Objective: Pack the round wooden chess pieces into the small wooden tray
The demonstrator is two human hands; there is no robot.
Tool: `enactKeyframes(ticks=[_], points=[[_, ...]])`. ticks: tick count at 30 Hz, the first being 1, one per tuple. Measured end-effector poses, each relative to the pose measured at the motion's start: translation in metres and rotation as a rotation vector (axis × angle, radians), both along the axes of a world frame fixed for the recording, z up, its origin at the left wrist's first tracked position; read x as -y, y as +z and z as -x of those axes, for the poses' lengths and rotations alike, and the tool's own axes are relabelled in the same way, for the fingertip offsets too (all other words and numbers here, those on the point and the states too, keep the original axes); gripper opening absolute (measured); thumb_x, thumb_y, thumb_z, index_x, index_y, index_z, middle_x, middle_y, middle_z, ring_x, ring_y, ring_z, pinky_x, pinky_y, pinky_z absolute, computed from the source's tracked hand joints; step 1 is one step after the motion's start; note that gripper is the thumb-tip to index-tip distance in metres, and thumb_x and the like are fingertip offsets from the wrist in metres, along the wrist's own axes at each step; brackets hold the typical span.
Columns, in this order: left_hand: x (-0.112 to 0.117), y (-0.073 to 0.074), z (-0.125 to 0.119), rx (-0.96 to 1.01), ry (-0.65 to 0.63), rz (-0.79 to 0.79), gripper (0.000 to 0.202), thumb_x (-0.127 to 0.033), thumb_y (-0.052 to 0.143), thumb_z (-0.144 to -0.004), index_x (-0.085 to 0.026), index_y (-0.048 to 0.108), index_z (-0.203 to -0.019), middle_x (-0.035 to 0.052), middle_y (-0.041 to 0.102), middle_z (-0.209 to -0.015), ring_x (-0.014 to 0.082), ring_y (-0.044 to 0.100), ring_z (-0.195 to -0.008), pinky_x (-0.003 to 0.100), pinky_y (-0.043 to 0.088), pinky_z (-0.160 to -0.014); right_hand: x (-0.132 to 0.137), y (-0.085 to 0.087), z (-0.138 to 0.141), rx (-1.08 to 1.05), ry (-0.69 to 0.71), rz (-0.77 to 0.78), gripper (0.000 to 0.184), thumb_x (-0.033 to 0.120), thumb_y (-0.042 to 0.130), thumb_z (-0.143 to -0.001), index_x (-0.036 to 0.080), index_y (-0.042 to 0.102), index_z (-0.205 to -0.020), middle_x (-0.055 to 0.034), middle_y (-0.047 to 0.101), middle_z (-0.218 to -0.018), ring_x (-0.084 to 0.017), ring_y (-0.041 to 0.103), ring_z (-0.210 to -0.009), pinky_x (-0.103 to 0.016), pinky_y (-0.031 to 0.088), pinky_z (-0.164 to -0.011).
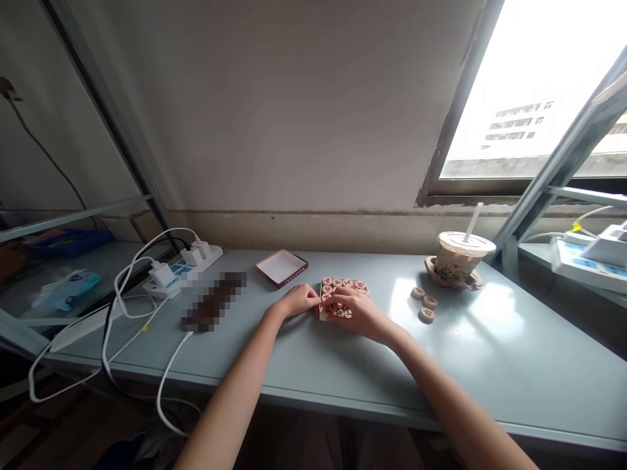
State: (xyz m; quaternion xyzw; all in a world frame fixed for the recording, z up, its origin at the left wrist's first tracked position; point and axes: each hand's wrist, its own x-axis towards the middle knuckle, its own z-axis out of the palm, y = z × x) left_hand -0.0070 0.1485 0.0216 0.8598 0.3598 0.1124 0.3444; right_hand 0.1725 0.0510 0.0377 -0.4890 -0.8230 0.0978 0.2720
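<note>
A small box (364, 283) full of round wooden Chinese chess pieces (347, 283) sits near the middle of the desk. Red characters mark most of the visible pieces. My left hand (300, 300) is at the box's left side, its fingers curled against the edge. Over the box lies my right hand (357, 312), fingers apart, their tips touching pieces at the left side; it hides some of the pieces beneath. Three loose chess pieces (428, 314) rest on the desk to the right. The box's lid (281, 267) lies inside up, behind my left hand.
A lidded drink cup (463, 254) with a straw stands in a holder at the back right. At left are a power strip (211, 256) with plugs, white cables (115, 294) and a blurred-out dark object (214, 303). The desk's front edge (343, 408) runs below my forearms.
</note>
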Motion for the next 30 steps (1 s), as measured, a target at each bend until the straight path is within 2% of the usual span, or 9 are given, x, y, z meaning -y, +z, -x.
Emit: enactKeyframes(ticks=[6, 10, 13, 16, 19, 21, 24, 27, 30], points=[[0.002, 0.004, -0.001, -0.021, -0.007, 0.012, 0.031, -0.029, 0.045, -0.07, -0.014, 0.068, -0.057, -0.0009, 0.05, -0.05, 0.0109, 0.039, -0.053, 0.024, 0.029, -0.054, -0.003, -0.006, -0.003, 0.021, -0.014, 0.029, 0.019, 0.035, 0.057, -0.086, 0.026, 0.065, -0.101, -0.0035, 0.065, -0.093, -0.017, 0.059, -0.085, -0.029, 0.045, -0.074], [0.003, 0.005, -0.001, -0.035, 0.007, -0.001, 0.031, -0.029, 0.044, -0.07, -0.013, 0.068, -0.057, -0.0019, 0.044, -0.046, 0.0105, 0.037, -0.051, 0.024, 0.027, -0.053, -0.004, -0.008, -0.006, 0.067, -0.062, -0.025, 0.02, 0.034, 0.056, -0.087, 0.026, 0.065, -0.103, -0.0044, 0.067, -0.1, -0.019, 0.06, -0.092, -0.034, 0.043, -0.082], [0.002, 0.004, 0.0, -0.015, 0.001, 0.0, 0.031, -0.031, 0.045, -0.071, -0.014, 0.066, -0.056, -0.0018, 0.044, -0.047, 0.0106, 0.037, -0.051, 0.024, 0.027, -0.053, -0.003, -0.007, -0.004, 0.065, -0.003, -0.018, 0.018, 0.032, 0.053, -0.088, 0.026, 0.065, -0.1, -0.0031, 0.067, -0.095, -0.017, 0.06, -0.085, -0.03, 0.043, -0.076], [0.001, 0.002, 0.0, 0.007, -0.02, 0.033, 0.036, -0.038, 0.046, -0.074, -0.014, 0.064, -0.055, -0.0005, 0.05, -0.05, 0.0107, 0.039, -0.052, 0.024, 0.028, -0.054, -0.003, -0.004, -0.003, 0.045, 0.017, 0.02, 0.019, 0.032, 0.052, -0.089, 0.025, 0.065, -0.101, -0.0029, 0.067, -0.093, -0.015, 0.06, -0.081, -0.027, 0.042, -0.071], [0.001, 0.001, 0.0, 0.017, -0.003, 0.04, 0.047, -0.051, 0.047, -0.076, -0.013, 0.062, -0.053, -0.0009, 0.047, -0.048, 0.0105, 0.036, -0.05, 0.025, 0.027, -0.053, -0.002, 0.003, -0.009, 0.072, -0.042, 0.002, 0.019, 0.033, 0.051, -0.089, 0.024, 0.066, -0.095, -0.0033, 0.068, -0.092, -0.016, 0.06, -0.083, -0.028, 0.041, -0.073], [0.001, 0.001, -0.001, 0.015, 0.013, 0.02, 0.054, -0.059, 0.047, -0.076, -0.013, 0.06, -0.051, -0.0021, 0.041, -0.045, 0.01, 0.032, -0.048, 0.025, 0.024, -0.052, 0.001, 0.01, -0.02, 0.162, -0.166, -0.035, 0.018, 0.036, 0.053, -0.088, 0.023, 0.066, -0.088, -0.0037, 0.067, -0.087, -0.017, 0.06, -0.082, -0.028, 0.04, -0.072], [0.001, 0.0, -0.001, -0.001, -0.011, 0.006, 0.059, -0.065, 0.048, -0.074, -0.013, 0.061, -0.05, -0.0021, 0.041, -0.045, 0.0096, 0.031, -0.048, 0.026, 0.021, -0.051, 0.008, 0.016, -0.047, 0.38, -0.536, -0.022, 0.017, 0.036, 0.057, -0.085, 0.02, 0.064, -0.088, -0.0073, 0.066, -0.088, -0.021, 0.059, -0.084, -0.029, 0.039, -0.069], [0.001, -0.001, -0.001, -0.02, -0.028, 0.013, 0.057, -0.066, 0.052, -0.07, -0.014, 0.064, -0.052, -0.0003, 0.048, -0.048, 0.0105, 0.034, -0.05, 0.026, 0.023, -0.052, 0.016, 0.015, -0.075, 0.527, -0.954, 0.17, 0.024, 0.032, 0.058, -0.084, 0.015, 0.061, -0.1, -0.0158, 0.062, -0.101, -0.027, 0.059, -0.092, -0.031, 0.041, -0.066], [0.002, 0.0, -0.001, -0.032, -0.033, 0.007, 0.055, -0.065, 0.054, -0.069, -0.014, 0.065, -0.052, 0.0001, 0.051, -0.049, 0.0112, 0.037, -0.05, 0.026, 0.024, -0.053, 0.021, 0.011, -0.093, 0.532, -1.143, 0.34, 0.036, 0.034, 0.059, -0.083, 0.011, 0.057, -0.11, -0.0214, 0.057, -0.11, -0.031, 0.058, -0.1, -0.032, 0.043, -0.068]])
